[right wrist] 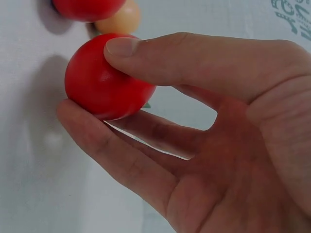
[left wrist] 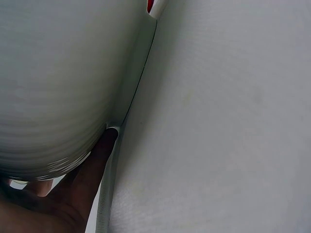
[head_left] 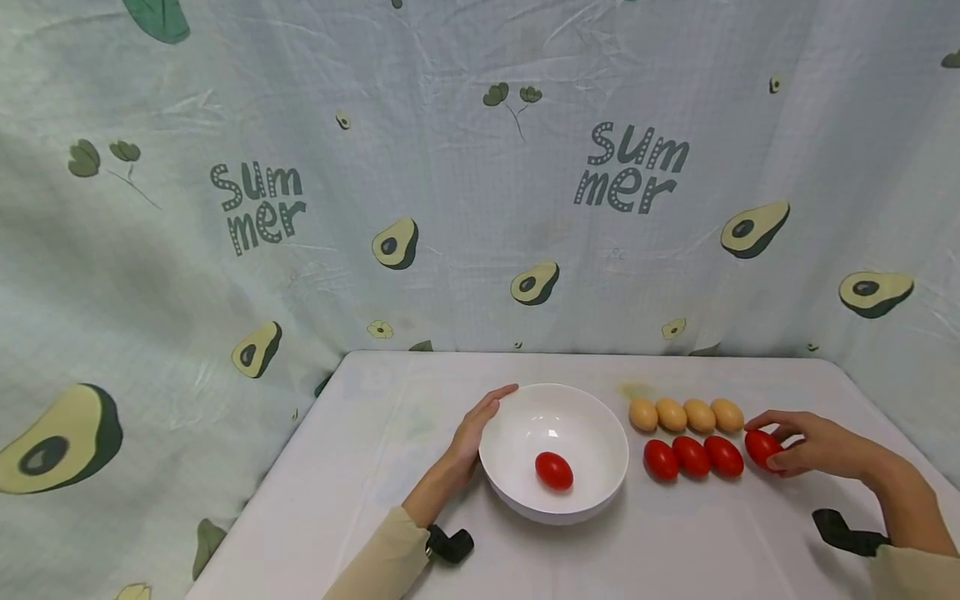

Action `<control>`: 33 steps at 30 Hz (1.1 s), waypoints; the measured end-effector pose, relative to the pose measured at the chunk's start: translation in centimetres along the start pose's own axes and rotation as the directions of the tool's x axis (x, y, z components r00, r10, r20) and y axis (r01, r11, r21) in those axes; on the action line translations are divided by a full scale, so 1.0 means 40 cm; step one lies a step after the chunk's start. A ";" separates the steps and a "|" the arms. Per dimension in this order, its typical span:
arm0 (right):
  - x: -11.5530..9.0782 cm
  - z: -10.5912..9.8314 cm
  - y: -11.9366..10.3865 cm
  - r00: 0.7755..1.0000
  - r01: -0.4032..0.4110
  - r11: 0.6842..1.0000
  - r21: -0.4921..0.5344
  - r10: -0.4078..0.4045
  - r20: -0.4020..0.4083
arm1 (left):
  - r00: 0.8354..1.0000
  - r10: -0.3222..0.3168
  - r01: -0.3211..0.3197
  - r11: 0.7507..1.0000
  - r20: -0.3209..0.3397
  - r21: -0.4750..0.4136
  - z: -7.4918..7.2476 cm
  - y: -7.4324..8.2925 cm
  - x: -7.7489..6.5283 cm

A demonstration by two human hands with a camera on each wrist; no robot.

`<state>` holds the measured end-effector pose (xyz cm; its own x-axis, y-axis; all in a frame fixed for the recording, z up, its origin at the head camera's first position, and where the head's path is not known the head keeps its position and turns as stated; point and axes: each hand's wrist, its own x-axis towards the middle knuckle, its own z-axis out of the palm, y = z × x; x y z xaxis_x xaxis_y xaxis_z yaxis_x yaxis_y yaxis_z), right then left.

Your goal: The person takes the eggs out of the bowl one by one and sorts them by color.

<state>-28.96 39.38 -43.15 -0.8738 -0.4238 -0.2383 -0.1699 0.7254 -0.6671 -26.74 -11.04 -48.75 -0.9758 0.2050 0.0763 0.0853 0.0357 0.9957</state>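
Observation:
A white bowl (head_left: 517, 492) stands on the table with one glossy red egg (head_left: 554, 472) lying inside it. Along the bowl's left outer side rests my left hand (head_left: 467, 437), its extended fingers touching the wall near the rim. From the left wrist view, the bowl's ribbed outside (left wrist: 58, 97) hides part of those fingers. My right hand (head_left: 813, 443) pinches another red egg (right wrist: 104, 80) between thumb and fingers, at the right end of a row of red eggs (head_left: 691, 457). Whether the pinched egg touches the table, I cannot tell.
Behind the red row lies a row of several tan eggs (head_left: 671, 414). The white-covered table (head_left: 360, 433) ends at a hanging cloth (head_left: 450, 167) printed with avocados. Black wrist mounts (head_left: 450, 546) stick out from both sleeves.

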 end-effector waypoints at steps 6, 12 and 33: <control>0.005 0.003 0.017 1.000 0.008 1.000 0.019 -0.008 0.019 | 1.000 0.002 -0.002 1.000 0.001 -0.002 -0.001 0.002 0.001; 0.012 0.006 0.026 1.000 -0.018 0.999 0.038 0.017 0.019 | 1.000 0.000 0.000 1.000 0.006 -0.003 -0.002 0.005 0.000; 0.015 0.006 0.022 0.998 -0.018 0.999 0.047 0.015 0.067 | 1.000 -0.007 0.007 1.000 0.001 0.006 0.001 0.002 0.002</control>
<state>-29.53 39.61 -44.05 -0.8436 -0.4485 -0.2952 -0.1324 0.7066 -0.6951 -26.79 -10.98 -48.66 -0.9760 0.2061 0.0697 0.0802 0.0428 0.9959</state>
